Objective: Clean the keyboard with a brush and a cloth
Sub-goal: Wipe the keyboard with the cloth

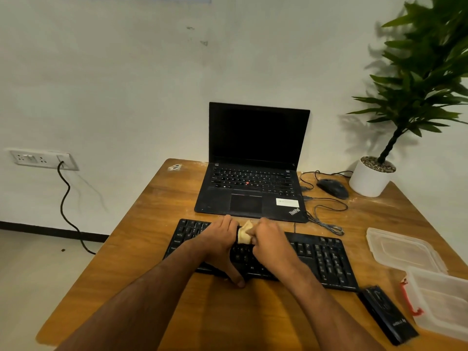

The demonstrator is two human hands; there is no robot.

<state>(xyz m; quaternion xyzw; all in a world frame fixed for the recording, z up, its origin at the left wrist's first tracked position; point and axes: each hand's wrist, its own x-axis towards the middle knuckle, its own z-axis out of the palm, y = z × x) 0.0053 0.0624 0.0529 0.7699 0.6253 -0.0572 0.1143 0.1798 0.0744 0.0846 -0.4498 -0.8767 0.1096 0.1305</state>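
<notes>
A black keyboard [319,257] lies across the wooden table [157,219] in front of me. A small beige cloth [244,234] is bunched over its upper middle keys. My right hand [272,240] is closed on the cloth from the right. My left hand [220,243] rests over the keyboard's middle, fingers against the cloth and thumb hooked over the near edge. Whether the left hand also grips the cloth is unclear. A black brush [386,314] lies flat on the table by the keyboard's right end.
An open black laptop [255,178] stands behind the keyboard. A black mouse [333,188] with its cables and a white potted plant [371,177] sit at the back right. A clear plastic box [440,300] and its lid [402,249] lie at the right edge.
</notes>
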